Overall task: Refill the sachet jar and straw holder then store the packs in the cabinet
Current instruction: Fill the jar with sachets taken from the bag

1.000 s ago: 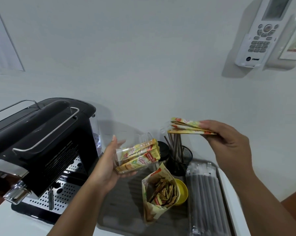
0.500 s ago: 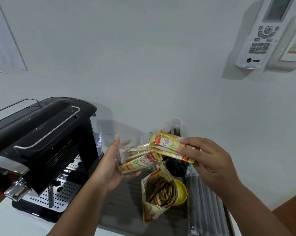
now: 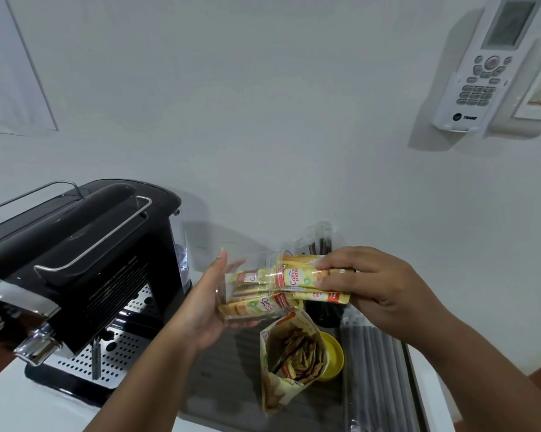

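Note:
My left hand (image 3: 200, 310) holds a clear plastic sachet jar (image 3: 250, 288) tipped on its side, mouth to the right, with yellow sachets inside. My right hand (image 3: 372, 285) grips a bundle of yellow creamer sachets (image 3: 300, 277), whose front ends are inside the jar's mouth. Below stands the opened sachet pack (image 3: 291, 360), still holding several sachets. A black mesh straw holder (image 3: 323, 311) with dark straws sits behind, mostly hidden by my right hand. A clear pack of black straws (image 3: 378, 375) lies flat at the right.
A black coffee machine (image 3: 85, 263) with a perforated drip tray stands at the left. A yellow jar lid (image 3: 334, 357) lies beside the sachet pack on a dark grey tray (image 3: 219, 381). A white remote (image 3: 481, 63) hangs in a wall holder, upper right.
My right hand has come down and left with the sachet bundle, from above the straw holder to the jar's mouth. The bundle's ends now sit inside the jar.

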### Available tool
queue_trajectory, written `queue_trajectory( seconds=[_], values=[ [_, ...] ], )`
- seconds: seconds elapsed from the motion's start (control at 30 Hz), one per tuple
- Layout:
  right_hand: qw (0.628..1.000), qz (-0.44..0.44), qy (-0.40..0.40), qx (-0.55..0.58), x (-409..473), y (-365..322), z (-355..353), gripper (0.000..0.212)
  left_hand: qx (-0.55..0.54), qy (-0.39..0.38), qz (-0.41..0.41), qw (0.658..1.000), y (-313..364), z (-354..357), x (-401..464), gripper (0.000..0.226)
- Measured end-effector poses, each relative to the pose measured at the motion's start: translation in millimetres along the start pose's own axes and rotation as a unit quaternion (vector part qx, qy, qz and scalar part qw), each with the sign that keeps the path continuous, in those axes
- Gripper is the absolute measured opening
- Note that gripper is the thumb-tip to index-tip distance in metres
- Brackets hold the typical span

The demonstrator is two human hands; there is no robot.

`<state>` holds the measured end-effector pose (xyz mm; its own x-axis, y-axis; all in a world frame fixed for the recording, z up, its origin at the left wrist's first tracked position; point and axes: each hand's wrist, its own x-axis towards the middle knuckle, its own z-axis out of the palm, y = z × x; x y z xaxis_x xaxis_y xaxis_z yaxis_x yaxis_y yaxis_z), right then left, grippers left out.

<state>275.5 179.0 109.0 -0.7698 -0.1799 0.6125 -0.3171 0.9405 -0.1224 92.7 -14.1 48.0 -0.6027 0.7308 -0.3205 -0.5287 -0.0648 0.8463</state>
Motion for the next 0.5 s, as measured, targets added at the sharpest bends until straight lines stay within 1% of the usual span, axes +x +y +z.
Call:
queue_trajectory(
  seconds=[0.2, 0.33, 0.4, 0.5],
  values=[
    [0.999, -0.025, -0.004, 0.031, 9, -7, -4, 0.023, -0.007, -0.008, -0.007, 1.0, 1, -1, -2, 0.059],
    [0.997, -0.043, 0.009, 0.056, 14, -15, -6, 0.025, -0.008, -0.021, -0.015, 1.0, 3, -1, -4, 0.063],
    [0.997, -0.036, 0.013, 0.071, 14, -15, -5, 0.03, -0.013, -0.029, -0.017, 0.999, 4, -1, -5, 0.065],
    [0.992, 0.023, 0.025, 0.124, 14, -11, 0, 0.043, -0.021, -0.041, -0.02, 0.999, 4, 0, -5, 0.067]
  ],
)
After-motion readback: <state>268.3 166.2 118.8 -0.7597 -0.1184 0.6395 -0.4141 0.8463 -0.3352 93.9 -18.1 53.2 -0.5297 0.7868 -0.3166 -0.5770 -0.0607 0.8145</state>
